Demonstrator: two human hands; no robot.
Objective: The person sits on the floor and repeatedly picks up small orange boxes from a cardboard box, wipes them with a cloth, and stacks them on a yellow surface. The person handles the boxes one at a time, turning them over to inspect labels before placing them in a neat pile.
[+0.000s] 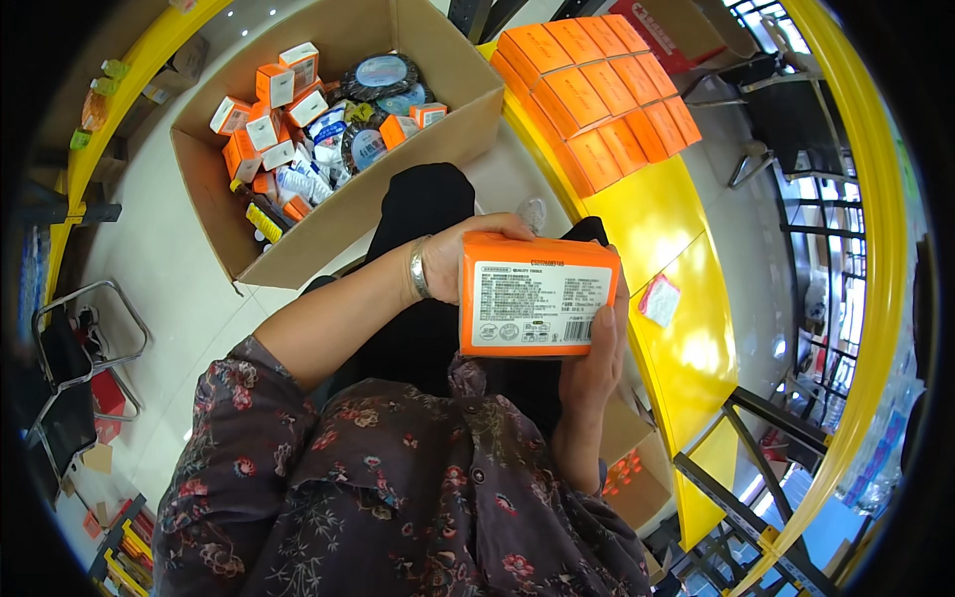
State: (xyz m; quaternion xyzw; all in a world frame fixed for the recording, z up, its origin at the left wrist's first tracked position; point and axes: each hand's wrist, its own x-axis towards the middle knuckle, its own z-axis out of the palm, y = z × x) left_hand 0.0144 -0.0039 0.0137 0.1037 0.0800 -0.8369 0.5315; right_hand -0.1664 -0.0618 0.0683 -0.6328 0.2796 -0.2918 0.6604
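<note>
Before my lap I hold an orange tissue pack, its white printed label with a barcode facing up at me. My left hand, with a silver bangle on the wrist, grips the pack's left end, the fingers reaching over the far edge. At the right end, my right hand presses its thumb against the label side; its other fingers are mostly hidden behind the pack. Stacked in rows on a yellow shelf to the right are several similar orange packs.
A large open cardboard box holds jumbled orange-and-white packs, round dark packages and a dark bottle. A small white-and-pink packet lies on the yellow shelf. Another cardboard box is low at right. Chairs stand at both sides.
</note>
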